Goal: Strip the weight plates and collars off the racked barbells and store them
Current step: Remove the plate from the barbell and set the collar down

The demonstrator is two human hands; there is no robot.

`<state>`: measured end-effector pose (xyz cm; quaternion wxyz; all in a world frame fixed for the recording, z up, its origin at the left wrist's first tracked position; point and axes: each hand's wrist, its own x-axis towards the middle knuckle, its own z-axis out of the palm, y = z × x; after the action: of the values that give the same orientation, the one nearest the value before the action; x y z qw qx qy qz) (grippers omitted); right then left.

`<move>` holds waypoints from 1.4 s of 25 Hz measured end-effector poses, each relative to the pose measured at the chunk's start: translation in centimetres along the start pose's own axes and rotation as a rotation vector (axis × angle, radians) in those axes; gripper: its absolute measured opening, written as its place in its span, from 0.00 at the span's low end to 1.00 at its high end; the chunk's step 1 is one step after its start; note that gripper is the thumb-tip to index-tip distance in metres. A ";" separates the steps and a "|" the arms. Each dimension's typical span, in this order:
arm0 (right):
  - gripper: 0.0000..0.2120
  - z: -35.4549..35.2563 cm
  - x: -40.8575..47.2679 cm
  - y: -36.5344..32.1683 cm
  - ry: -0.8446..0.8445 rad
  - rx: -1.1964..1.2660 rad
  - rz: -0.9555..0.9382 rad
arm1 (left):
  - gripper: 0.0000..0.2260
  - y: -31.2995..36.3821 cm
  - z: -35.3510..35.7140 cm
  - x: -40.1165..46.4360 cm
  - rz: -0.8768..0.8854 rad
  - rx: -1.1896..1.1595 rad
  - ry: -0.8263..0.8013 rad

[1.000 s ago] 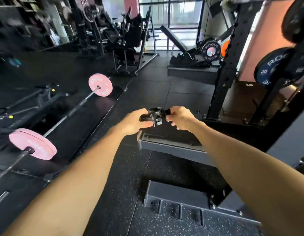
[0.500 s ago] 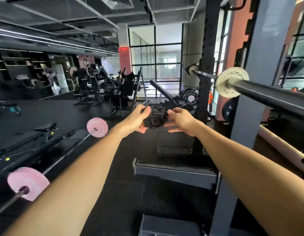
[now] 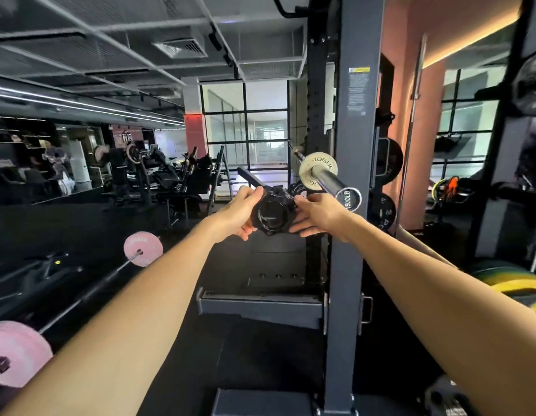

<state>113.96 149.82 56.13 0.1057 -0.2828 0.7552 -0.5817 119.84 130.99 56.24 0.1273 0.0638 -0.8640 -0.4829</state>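
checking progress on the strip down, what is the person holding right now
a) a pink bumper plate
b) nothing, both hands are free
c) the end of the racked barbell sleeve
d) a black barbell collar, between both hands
d: the left hand and the right hand hold the black barbell collar between them, below and left of the bare barbell sleeve on the rack.

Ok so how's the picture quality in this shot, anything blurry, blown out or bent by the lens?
Head view: the windows at the back are blown out; the pink plate at the lower left edge is smeared; the wide lens stretches both forearms; the black collar between the left hand and right hand is dark, with little detail.
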 end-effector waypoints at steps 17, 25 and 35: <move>0.21 -12.7 -9.9 -0.7 0.121 -0.012 -0.003 | 0.24 11.2 12.0 -3.7 -0.057 -0.032 0.033; 0.19 -12.7 -3.8 0.6 0.185 -0.007 0.060 | 0.28 10.6 13.0 0.9 -0.144 -0.198 0.119; 0.18 -14.0 6.3 2.7 0.268 -0.083 0.012 | 0.18 8.7 13.0 10.3 -0.148 -0.449 -0.089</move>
<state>101.11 158.26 58.91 -0.0047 -0.2022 0.7877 -0.5819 106.39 143.72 58.75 0.0642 0.0758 -0.7328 -0.6732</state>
